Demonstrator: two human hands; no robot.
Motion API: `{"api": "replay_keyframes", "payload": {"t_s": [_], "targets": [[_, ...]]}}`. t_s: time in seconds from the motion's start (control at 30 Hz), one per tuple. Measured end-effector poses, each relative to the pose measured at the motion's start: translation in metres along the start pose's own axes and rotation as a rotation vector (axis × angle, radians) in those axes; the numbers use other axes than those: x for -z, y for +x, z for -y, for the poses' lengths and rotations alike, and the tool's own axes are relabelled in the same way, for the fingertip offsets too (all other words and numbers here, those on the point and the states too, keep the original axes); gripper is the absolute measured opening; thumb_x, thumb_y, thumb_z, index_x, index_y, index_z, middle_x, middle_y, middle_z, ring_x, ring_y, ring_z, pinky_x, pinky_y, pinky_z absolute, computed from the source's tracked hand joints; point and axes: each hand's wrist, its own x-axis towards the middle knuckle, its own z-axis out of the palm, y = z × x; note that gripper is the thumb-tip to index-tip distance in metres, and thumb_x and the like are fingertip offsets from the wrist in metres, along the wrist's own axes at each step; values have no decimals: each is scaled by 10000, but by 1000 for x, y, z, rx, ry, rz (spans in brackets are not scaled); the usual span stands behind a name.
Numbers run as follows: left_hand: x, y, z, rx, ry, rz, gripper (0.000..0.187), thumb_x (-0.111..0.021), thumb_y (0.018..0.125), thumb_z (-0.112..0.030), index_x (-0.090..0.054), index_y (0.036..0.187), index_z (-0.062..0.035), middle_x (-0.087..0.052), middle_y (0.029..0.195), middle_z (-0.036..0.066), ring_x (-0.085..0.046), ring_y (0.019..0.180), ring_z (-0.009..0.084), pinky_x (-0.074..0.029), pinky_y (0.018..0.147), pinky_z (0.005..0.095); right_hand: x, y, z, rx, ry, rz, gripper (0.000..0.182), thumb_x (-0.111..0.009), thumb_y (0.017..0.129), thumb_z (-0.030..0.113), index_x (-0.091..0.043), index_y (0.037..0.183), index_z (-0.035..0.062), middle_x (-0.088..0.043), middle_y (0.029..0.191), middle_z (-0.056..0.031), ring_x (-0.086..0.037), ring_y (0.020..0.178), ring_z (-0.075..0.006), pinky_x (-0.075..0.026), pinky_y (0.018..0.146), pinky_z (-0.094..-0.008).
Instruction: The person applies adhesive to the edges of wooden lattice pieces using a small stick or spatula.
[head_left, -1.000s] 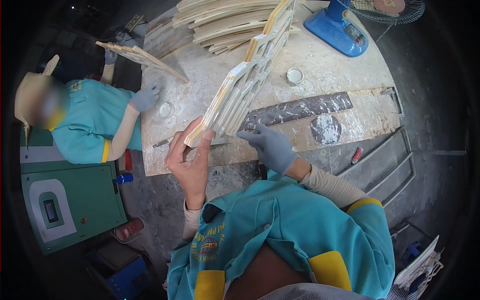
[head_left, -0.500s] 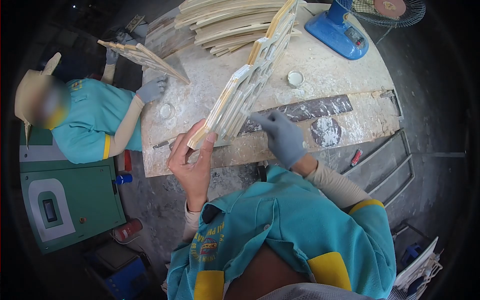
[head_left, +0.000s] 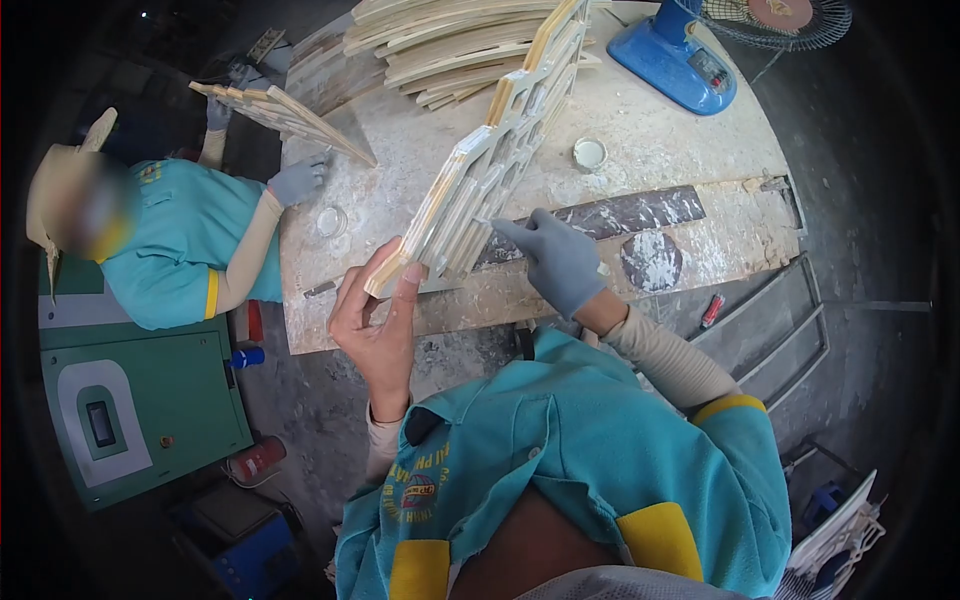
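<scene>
My bare left hand (head_left: 378, 325) grips the lower end of a pale wooden lattice panel (head_left: 480, 165). The panel stands tilted over the table, its slats and cut-out openings running up and away to the right; white filler marks some edges. My right hand (head_left: 562, 262), in a grey glove, is at the panel's right side. Its index finger points at the slats, with the fingertip at or very near them. The other fingers are curled, and a small pale bit shows by the palm; what it is I cannot make out.
A worktable (head_left: 730, 150) carries a stack of curved wooden pieces (head_left: 460, 50), small tubs of white paste (head_left: 590, 153), a dark strip (head_left: 640, 212), a stained disc (head_left: 652, 261) and a blue fan (head_left: 675, 65). At left, a co-worker (head_left: 190, 230) holds another lattice panel (head_left: 300, 120).
The panel and my left hand have shifted slightly left and down. My right hand has moved a little left, its index finger still at the slats.
</scene>
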Motion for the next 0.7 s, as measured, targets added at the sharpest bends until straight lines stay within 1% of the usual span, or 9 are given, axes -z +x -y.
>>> {"api": "replay_keyframes", "payload": {"t_s": [0.07,0.17,0.2,0.27,0.3,0.37,0.47,0.6,0.7], "targets": [[1,4,3,-30,14,-2,330,-780,885,-23,-722,1205,36,-686,958,83,-641,841,102,-522,717,228,6,-5,7,117,-64,181,430,-576,921,70,-691,1273,288,-616,997,-120,-671,890,-329,-544,719,-458],[0,9,7,-1,-55,-55,307,-762,901,-18,-716,1199,46,-692,986,86,-654,868,112,-535,730,233,-8,-28,-10,55,150,402,348,-591,926,95,-736,1215,223,-686,953,-106,-682,838,-328,-553,721,-426],[-1,12,9,-1,-59,-54,307,-762,901,-18,-716,1199,46,-692,986,86,-654,868,112,-535,730,233,-15,-30,-21,53,147,401,348,-591,926,95,-736,1215,223,-686,953,-106,-682,838,-328,-553,721,-426],[0,14,11,-25,-34,-73,281,-748,913,-14,-713,1183,56,-700,1023,98,-664,897,120,-543,740,234,-21,-24,-35,-185,431,242,285,-614,929,88,-770,1161,142,-703,813,-86,-672,662,-206,-538,607,-325],[2,13,12,-22,-31,-70,281,-748,913,-14,-713,1183,56,-700,1023,98,-664,897,120,-543,740,234,-24,-22,-39,-189,434,244,285,-614,929,88,-770,1161,142,-703,813,-86,-672,662,-206,-538,607,-325],[3,12,13,12,-38,-57,289,-742,920,-10,-699,1195,66,-709,1122,129,-664,996,156,-543,893,295,-16,-9,-31,-525,762,275,244,-646,929,194,-781,1061,39,-710,714,-64,-634,533,-166,-516,516,-308],[2,12,12,21,-46,-55,276,-737,927,-14,-699,1187,69,-705,1129,132,-662,997,157,-548,894,299,-31,7,-32,-555,881,332,265,-671,933,230,-778,1057,23,-675,702,-43,-586,473,-107,-457,416,-285],[2,11,13,26,-57,-60,269,-734,931,-16,-700,1183,71,-703,1135,134,-660,998,158,-547,891,298,-50,9,-43,-629,1006,417,245,-677,932,222,-786,1053,39,-669,691,-37,-579,459,-111,-432,385,-283],[-1,11,12,-14,-45,-77,266,-742,917,-14,-712,1170,61,-706,1049,113,-667,906,123,-549,759,233,-44,-6,-52,-664,1021,465,263,-695,933,250,-779,1033,22,-658,681,-37,-572,452,-105,-437,398,-281]]}}
